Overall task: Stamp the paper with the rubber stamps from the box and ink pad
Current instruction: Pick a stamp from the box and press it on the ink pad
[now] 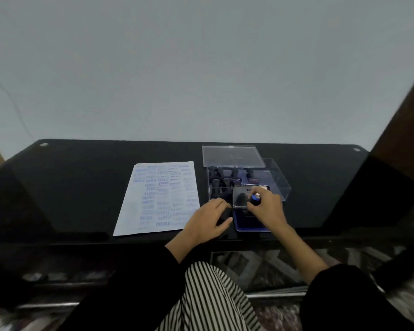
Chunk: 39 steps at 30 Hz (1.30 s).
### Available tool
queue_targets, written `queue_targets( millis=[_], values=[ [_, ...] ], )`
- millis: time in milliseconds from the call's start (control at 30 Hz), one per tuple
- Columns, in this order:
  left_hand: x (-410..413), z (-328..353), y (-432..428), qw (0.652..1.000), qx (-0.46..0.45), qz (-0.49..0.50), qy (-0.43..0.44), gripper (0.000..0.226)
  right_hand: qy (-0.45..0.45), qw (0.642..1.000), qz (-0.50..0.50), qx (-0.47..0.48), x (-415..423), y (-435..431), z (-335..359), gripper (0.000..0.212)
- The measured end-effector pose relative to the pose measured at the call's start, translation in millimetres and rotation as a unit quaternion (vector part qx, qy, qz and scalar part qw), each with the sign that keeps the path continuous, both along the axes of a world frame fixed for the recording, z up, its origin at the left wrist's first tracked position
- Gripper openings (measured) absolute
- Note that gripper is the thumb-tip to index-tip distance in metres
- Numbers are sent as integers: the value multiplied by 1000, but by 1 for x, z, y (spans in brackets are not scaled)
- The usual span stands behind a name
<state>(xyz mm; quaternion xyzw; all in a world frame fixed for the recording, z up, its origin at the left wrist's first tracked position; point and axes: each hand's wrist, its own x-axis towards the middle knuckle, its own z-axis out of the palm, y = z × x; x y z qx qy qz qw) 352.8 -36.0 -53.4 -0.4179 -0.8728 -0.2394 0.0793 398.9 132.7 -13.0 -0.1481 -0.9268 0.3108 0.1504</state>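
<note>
A person sits at a black glass table (81, 187), seen from above by a head-worn camera. The right hand (265, 209) has its fingers and thumb curled tightly round a rubber stamp (255, 199), whose blue, rounded handle top pokes out above the knuckles. Directly beneath that grip lies the open ink pad (249, 223), a blue tray near the table's front edge; the stamp's lower end is hidden by the fingers, so I cannot tell if it touches the ink. The pad's shiny hinged lid (240, 197) stands raised just left of the held stamp. Beyond the grip, farther from the person, sits a clear plastic box (279, 180) with more dark-handled stamps (219, 181) standing in its left part, and the box's clear cover (232, 155) lies at its far side. To the left of the grip, the left hand (208, 223) rests on the table with fingers loosely spread, beside the pad's left edge. Farther left lies the paper (158, 199), flat, already covered in blue stamped words.
</note>
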Motion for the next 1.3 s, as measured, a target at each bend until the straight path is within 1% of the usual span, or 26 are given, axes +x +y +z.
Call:
queue_targets(
  millis=[100,167,233,300,367,433,500,567,667,733,900,1033,1200,1300],
  values=[
    [1,-5,8,1000,-12,10,-14,41,-23,1000,2,5,3,-2,-9,16],
    [0,-9,12,999,-17,14,-25,42,-29,999,10,37,1,-3,-13,12],
    [-2,-14,14,999,-24,16,-36,44,-30,994,19,102,0,-6,-16,8],
    [-3,-19,16,998,-35,19,-39,45,-25,983,32,178,-2,-8,-21,10],
    [-4,-24,17,998,-41,23,-37,45,5,971,35,236,-1,-11,-25,12],
    [-5,-28,18,998,-39,26,-30,45,45,951,27,304,-2,-11,-32,16],
    [-4,-31,18,999,-32,27,-22,45,68,933,-3,354,-3,-11,-37,21],
    [-4,-32,18,999,-30,28,-19,46,81,929,-20,361,-7,-10,-39,22],
    [-3,-33,18,999,-33,29,-11,63,97,928,-35,358,-14,-12,-39,26],
    [-4,-35,18,999,-34,32,-9,68,112,926,-44,358,-18,-13,-40,28],
    [-5,-35,18,999,-33,33,-20,68,150,924,-63,346,-21,-12,-48,27],
    [-5,-34,18,999,-31,32,-24,66,164,924,-70,338,-18,-12,-53,25],
    [-5,-37,18,998,-33,34,-31,64,162,933,-71,314,-18,-13,-55,29],
    [-5,-37,18,998,-34,36,-34,63,134,944,-55,296,-23,-15,-47,34]
  ],
)
